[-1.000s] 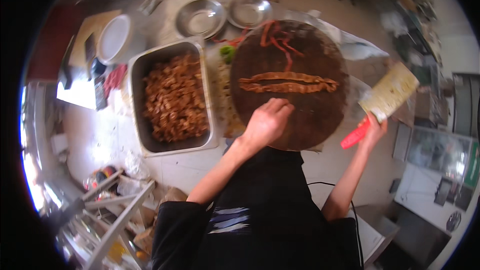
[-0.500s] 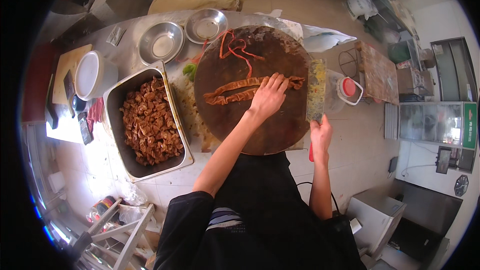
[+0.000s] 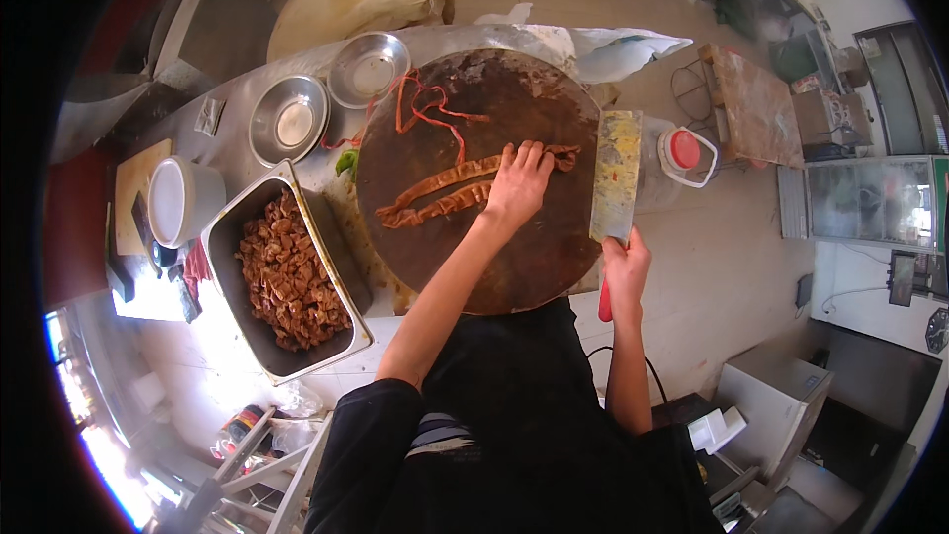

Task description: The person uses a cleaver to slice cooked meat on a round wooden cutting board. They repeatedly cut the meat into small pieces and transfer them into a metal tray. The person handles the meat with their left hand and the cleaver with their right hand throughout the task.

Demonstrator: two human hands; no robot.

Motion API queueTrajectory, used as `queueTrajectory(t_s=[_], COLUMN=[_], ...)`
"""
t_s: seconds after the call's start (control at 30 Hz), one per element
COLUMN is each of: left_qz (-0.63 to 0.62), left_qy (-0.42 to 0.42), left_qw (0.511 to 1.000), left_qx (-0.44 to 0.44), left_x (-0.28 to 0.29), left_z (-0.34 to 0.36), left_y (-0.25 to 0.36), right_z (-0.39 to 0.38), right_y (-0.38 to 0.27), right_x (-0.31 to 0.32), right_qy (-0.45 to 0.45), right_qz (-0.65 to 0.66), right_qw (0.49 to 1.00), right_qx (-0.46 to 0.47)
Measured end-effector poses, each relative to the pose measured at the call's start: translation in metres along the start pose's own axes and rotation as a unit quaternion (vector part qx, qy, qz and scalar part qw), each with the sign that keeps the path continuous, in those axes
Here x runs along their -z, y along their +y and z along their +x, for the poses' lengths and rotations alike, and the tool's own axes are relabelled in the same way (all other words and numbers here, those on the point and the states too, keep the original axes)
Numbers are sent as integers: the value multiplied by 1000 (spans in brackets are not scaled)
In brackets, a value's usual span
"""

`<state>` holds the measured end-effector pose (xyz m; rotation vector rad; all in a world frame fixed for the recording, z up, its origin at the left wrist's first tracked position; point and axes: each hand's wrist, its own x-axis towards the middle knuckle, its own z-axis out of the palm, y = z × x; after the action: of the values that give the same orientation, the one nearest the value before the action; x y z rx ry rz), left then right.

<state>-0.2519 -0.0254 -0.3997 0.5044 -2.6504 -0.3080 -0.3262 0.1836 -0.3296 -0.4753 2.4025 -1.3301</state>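
A long, brown, wrinkled length of cooked intestine lies folded in two strands across the round wooden chopping block. My left hand presses down on its right part, fingers bent and closed over it. At the block's right edge, my right hand grips a cleaver by its red handle. Yellowish bits smear the broad blade, which is held apart from the intestine. Red string trails in loose loops over the far left of the block. Left of the block, a deep steel pan holds many cut brown pieces.
Two steel bowls stand behind the pan, near a lidded white tub. A scrap of green leaf lies by the block's left edge. Beyond the cleaver is a clear jug with a red lid. A wooden table stands farther right.
The view has shifted a little, so the block and bowls appear farther left. My left hand stays on the intestine. The cleaver remains in my right hand beside the block.
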Motion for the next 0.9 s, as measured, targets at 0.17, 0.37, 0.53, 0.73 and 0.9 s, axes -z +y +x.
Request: queueTrajectory(t_s=[0.17,0.37,0.53,0.73,0.9], left_qz=[-40,-109,-128,-131,-114], left_qy=[1,25,26,28,42], left_qw=[999,993,991,991,992], left_qx=[-15,-29,-26,-12,43], left_x=[-14,-18,-14,-12,-6], left_z=[17,28,33,33,32], left_y=[-2,5,4,7,8], right_z=[0,8,14,18,21], right_y=[3,20,20,11,11], right_x=[5,3,7,9,3], right_qy=[-2,7,-4,-15,-25], right_qz=[58,72,45,-124,-163], right_qw=[997,996,998,990,980], right_qx=[-55,-46,-54,65,114])
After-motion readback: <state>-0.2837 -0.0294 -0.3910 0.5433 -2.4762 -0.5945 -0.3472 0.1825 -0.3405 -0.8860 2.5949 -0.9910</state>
